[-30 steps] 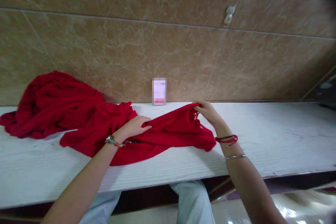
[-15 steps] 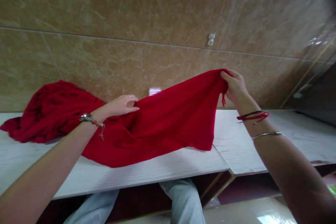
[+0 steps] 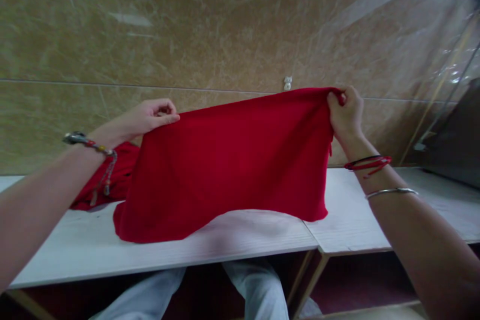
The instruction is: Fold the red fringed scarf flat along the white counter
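A red cloth [image 3: 232, 160], perhaps a scarf with a fringe at its right end, is stretched between my hands. My left hand [image 3: 155, 114] pinches its upper edge at the left. At the upper right corner, my right hand [image 3: 347, 112] is closed around the cloth, thumb on top. The middle hangs as a flat sheet, and its lower edge reaches the white tabletop at the left. More of the red cloth lies bunched behind my left wrist, partly hidden by my arm.
The white wood-grain table [image 3: 262, 232] has a seam right of centre and open shelf space below. A brown tiled wall [image 3: 225, 35] stands close behind, bearing a small white cat-shaped hook [image 3: 287, 83]. A dark grey box-like object [image 3: 455, 140] stands at the far right. My legs are under the table.
My left hand has closed on the cloth's upper edge and lifted it, moving up and left. The cloth is now spread taut between both hands. My right hand still holds its corner.
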